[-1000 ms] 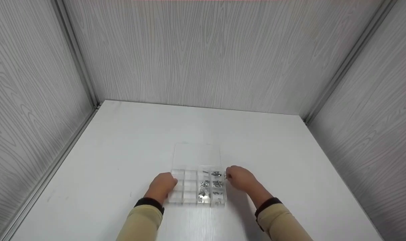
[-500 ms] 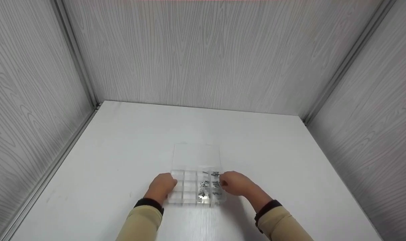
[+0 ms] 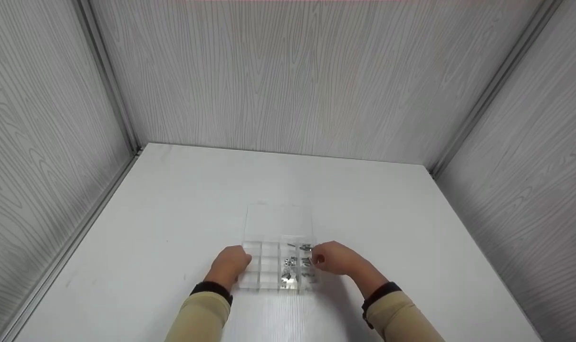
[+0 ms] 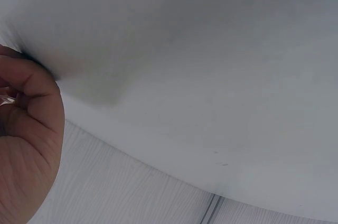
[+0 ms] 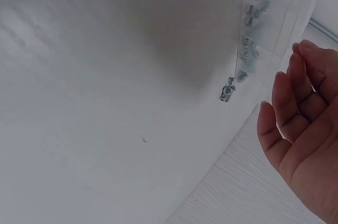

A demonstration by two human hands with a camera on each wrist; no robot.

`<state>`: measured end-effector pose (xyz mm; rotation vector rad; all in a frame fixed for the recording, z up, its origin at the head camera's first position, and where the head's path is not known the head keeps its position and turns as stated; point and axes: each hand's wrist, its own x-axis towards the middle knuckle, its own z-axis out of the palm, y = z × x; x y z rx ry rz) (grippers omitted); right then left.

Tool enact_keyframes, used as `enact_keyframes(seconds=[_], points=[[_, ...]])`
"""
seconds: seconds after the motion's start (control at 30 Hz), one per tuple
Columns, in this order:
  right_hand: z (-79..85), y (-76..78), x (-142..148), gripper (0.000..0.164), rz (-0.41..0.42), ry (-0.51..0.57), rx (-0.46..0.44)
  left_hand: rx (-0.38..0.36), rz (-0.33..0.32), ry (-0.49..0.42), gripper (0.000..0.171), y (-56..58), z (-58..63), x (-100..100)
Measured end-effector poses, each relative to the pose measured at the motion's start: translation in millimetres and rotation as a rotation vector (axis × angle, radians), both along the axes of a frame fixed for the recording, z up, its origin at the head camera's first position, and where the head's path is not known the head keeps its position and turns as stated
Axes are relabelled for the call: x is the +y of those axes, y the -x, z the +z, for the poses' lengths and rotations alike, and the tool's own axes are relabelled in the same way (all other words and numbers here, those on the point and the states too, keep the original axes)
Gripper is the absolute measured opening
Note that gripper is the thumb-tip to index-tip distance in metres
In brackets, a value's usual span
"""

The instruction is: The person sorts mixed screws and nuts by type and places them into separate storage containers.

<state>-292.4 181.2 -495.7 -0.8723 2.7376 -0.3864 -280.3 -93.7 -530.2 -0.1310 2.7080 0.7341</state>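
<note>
A clear plastic compartment box point(image 3: 269, 280) sits on the white table, its transparent lid point(image 3: 278, 221) folded back away from me. My left hand point(image 3: 231, 262) grips the box's left wall, thumb over the edge; the left wrist view shows its curled fingers. Over the right column of compartments is my right hand point(image 3: 336, 258), thumb and index fingertips together. I cannot tell whether they pinch anything. Screws point(image 3: 306, 261) lie in that column under the fingers, and small nuts point(image 3: 290, 261) in the column beside it. In the right wrist view, small shiny metal parts point(image 5: 227, 91) show at the box's edge.
The white tabletop point(image 3: 183, 190) spreads around the box. Behind it stands a grey wood-grain panel point(image 3: 288, 85), with similar panels at left point(image 3: 36, 142) and right point(image 3: 530, 156). Metal strips run along the corners.
My right hand has moved left from beside the box's right edge to over the right compartments, then tilted slightly. The left hand and box have stayed put.
</note>
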Motion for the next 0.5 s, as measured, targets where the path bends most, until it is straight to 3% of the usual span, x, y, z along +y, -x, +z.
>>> enact_keyframes(seconds=[0.3, 0.5], points=[[-6.8, 18.3, 15, 0.009, -0.135, 0.105, 0.11, 0.009, 0.014, -0.025, 0.029, -1.8, 0.0, 1], [-19.3, 22.2, 18, 0.013, -0.223, 0.069, 0.086, -0.006, 0.032, -0.045, 0.027, -2.7, -0.5, 1]])
